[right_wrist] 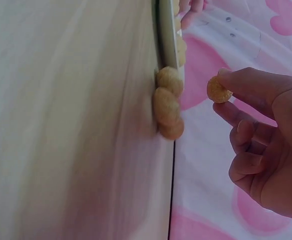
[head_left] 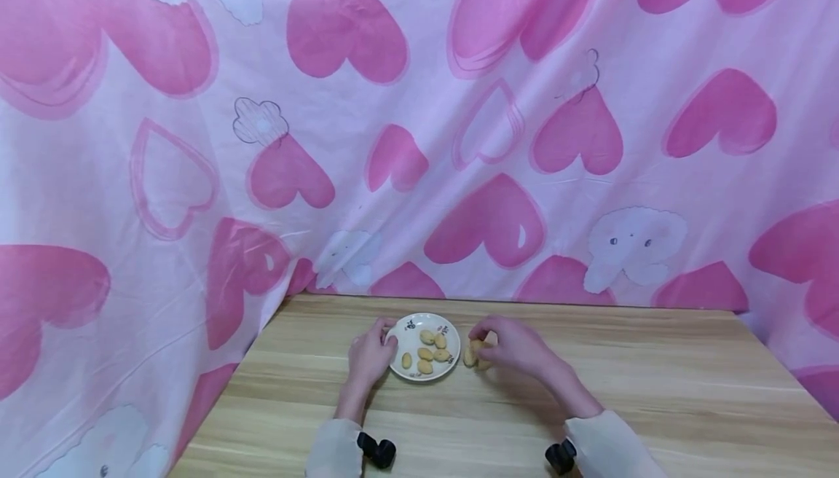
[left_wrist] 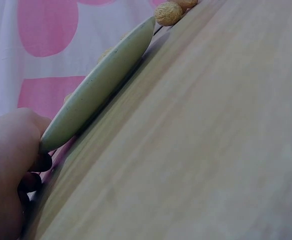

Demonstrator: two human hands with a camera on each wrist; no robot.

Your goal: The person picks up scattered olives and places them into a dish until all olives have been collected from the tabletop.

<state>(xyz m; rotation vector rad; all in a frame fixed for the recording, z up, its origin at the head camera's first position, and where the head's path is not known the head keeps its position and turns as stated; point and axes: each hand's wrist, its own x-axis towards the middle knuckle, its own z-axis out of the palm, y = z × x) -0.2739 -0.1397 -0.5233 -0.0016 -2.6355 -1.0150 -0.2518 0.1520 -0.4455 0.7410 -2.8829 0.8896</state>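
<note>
A small white plate (head_left: 426, 323) with dark printed motifs rests on the table and bears several tan, oval, nut-like pieces (head_left: 425, 354). At its left rim is my left hand (head_left: 370, 355), gripping the edge with the thumb above and fingers curled below, as the left wrist view shows. To the right of the plate, my right hand (head_left: 518, 347) pinches one rough-surfaced, nut-like piece (right_wrist: 218, 90) between thumb and index finger, raised off the table. Beneath that hand, more loose pieces (right_wrist: 167, 107) lie close together beside the plate's right rim.
The light wood-grain table (head_left: 655, 383) extends to both sides and towards me. Behind it and at the left hangs a pink cloth (head_left: 406, 245) printed with hearts. Small black devices (head_left: 376, 451) sit at both wrists, on pale sleeves (head_left: 334, 452).
</note>
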